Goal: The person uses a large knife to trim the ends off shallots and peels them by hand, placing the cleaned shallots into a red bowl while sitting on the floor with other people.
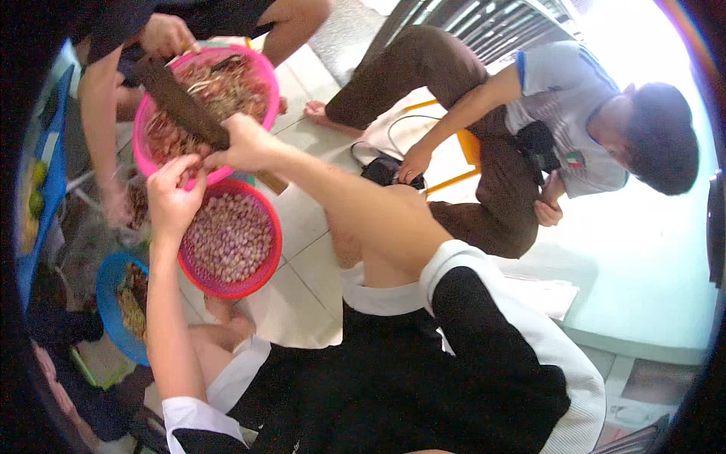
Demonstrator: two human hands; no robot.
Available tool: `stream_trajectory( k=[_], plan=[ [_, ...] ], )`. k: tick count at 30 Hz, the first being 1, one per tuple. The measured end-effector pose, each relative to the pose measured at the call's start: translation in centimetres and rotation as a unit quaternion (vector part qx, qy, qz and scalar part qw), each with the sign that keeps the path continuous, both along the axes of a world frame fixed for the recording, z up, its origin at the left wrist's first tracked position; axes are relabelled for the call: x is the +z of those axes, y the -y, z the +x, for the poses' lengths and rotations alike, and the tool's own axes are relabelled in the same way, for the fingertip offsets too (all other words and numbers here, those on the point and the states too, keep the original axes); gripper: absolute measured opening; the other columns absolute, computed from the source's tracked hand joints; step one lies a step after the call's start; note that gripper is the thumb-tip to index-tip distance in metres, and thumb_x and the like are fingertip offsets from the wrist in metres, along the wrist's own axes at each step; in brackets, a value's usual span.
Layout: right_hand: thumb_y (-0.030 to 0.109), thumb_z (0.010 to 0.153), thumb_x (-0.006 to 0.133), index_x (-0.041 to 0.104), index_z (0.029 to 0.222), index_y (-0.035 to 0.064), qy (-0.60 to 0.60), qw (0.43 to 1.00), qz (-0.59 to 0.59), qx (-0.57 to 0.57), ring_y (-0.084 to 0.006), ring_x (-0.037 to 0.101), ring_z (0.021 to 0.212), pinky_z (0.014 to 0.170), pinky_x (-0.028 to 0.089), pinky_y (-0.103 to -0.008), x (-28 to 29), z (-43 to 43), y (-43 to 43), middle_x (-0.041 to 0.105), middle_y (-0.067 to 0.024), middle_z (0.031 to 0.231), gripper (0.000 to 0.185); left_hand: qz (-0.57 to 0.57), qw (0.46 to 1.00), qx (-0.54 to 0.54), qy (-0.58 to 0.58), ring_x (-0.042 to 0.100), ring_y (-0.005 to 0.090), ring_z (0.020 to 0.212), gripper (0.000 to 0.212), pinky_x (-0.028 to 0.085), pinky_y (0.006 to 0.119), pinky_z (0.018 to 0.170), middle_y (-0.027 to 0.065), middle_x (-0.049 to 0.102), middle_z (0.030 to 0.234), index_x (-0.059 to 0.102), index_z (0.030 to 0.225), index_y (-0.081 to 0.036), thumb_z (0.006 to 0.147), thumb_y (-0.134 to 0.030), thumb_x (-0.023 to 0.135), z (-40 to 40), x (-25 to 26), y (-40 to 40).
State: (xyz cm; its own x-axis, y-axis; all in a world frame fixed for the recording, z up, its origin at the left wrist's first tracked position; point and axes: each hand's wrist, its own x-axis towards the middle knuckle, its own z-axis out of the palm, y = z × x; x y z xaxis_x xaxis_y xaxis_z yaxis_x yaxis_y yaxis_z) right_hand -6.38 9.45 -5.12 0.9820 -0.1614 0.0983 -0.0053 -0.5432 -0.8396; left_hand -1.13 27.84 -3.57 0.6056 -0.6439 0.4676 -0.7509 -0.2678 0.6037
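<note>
My left hand (177, 190) is raised over the near left rim of a pink basin (273, 116), fingers bent and fingertips together. My right hand (244, 142) meets it there, its fingertips close to the left ones. Whatever sits between the fingers is too small and blurred to make out. A dark brown board (184, 108) slants across the basin, its near end passing behind my right hand. Reddish and pale peelings (238, 88) fill much of the basin. Just below my hands, a red basket (278, 244) holds many small purplish-white bulbs (229, 238), apparently shallots.
Across the basin, another person's hand (167, 35) is at the board's far end; a second hand (116, 207) hangs lower left. A blue basin (110, 318) holds plant scraps. At right, a seated person (567, 125) touches a black device (391, 170) on the tiled floor (306, 272).
</note>
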Motion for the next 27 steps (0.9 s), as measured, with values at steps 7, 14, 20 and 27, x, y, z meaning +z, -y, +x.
stream_trajectory(
  k=[7,14,20,27],
  plan=[
    [0.022,0.064,0.080,0.068,0.088,-0.0040,0.006,0.996,0.080,0.035,-0.0248,0.068,0.077,0.071,0.052,-0.0353,-0.9,-0.9,1.2,0.069,-0.0193,0.081,0.037,0.009,0.999,-0.003,-0.039,0.041,0.0107,0.051,0.016,0.035,0.025,0.049,0.0076,0.056,0.065,0.063,0.089,0.001,0.074,0.002,0.066,-1.2,-0.1,1.3],
    [0.028,0.069,0.079,0.067,0.097,-0.0047,0.019,0.994,0.111,0.003,-0.0265,0.067,0.083,0.077,0.051,-0.0403,0.4,-0.3,-1.2,0.069,-0.0207,0.088,0.045,0.009,0.997,-0.019,-0.071,0.069,0.0294,0.077,0.023,0.053,0.037,0.066,0.0164,0.068,0.084,0.064,0.102,-0.004,0.080,-0.011,0.063,-0.4,0.6,-0.3],
    [0.013,0.082,0.069,0.067,0.093,0.0011,-0.058,0.957,0.284,0.020,-0.0048,0.048,0.054,0.047,0.037,-0.0237,1.8,-1.5,-1.1,0.060,0.0013,0.066,0.016,-0.037,0.997,0.007,-0.064,0.065,0.0214,0.059,0.011,0.047,0.035,0.053,0.0147,0.064,0.068,0.058,0.090,-0.002,0.084,-0.011,0.061,-0.6,-0.3,0.9],
    [0.011,0.086,0.066,0.064,0.095,0.0029,-0.077,0.927,0.365,0.026,-0.0062,0.045,0.052,0.049,0.036,-0.0237,2.1,-1.9,-1.1,0.054,0.0028,0.065,0.012,-0.102,0.985,0.010,-0.141,0.057,0.0125,0.056,0.008,0.044,0.030,0.051,0.0074,0.058,0.064,0.052,0.088,-0.001,0.085,-0.005,0.058,-1.2,-0.4,1.0]
  ],
)
